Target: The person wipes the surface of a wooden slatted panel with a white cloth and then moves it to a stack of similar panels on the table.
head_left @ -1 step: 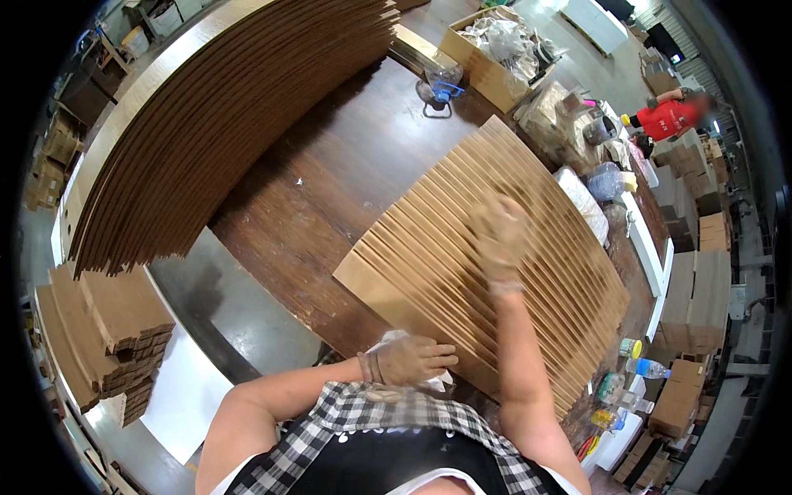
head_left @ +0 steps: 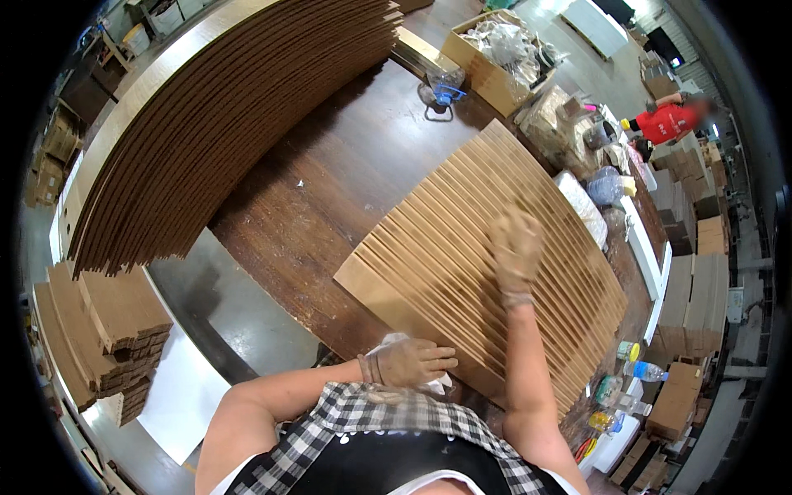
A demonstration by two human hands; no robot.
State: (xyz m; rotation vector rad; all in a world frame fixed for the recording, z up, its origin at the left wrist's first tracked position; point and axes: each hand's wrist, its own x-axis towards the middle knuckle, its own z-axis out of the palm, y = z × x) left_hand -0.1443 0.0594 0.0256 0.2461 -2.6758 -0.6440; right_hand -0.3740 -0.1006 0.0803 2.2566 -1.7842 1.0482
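Observation:
Overlapping brown board sheets (head_left: 429, 239) lie fanned out like shallow steps across the dark wooden table. Over the right-middle part of the fan is my right hand (head_left: 518, 243), in a tan glove; motion blur smears its fingers. I cannot make out whether it holds anything. My left hand (head_left: 408, 361), also gloved, lies with fingers stretched out at the near edge of the sheets. A crumpled white cloth or paper (head_left: 394, 338) shows from beneath it on both sides.
A tall curved stack of brown boards (head_left: 239, 107) stands at the left. Beyond the sheets are a clear bottle with a blue handle (head_left: 448, 95) and a carton (head_left: 478, 66) of plastic scraps. Several bottles (head_left: 606, 392) line the right side. A person in red (head_left: 660, 124) is farther off.
My right hand has shifted slightly right and nearer to me across the sheets. My left hand stays in the same place.

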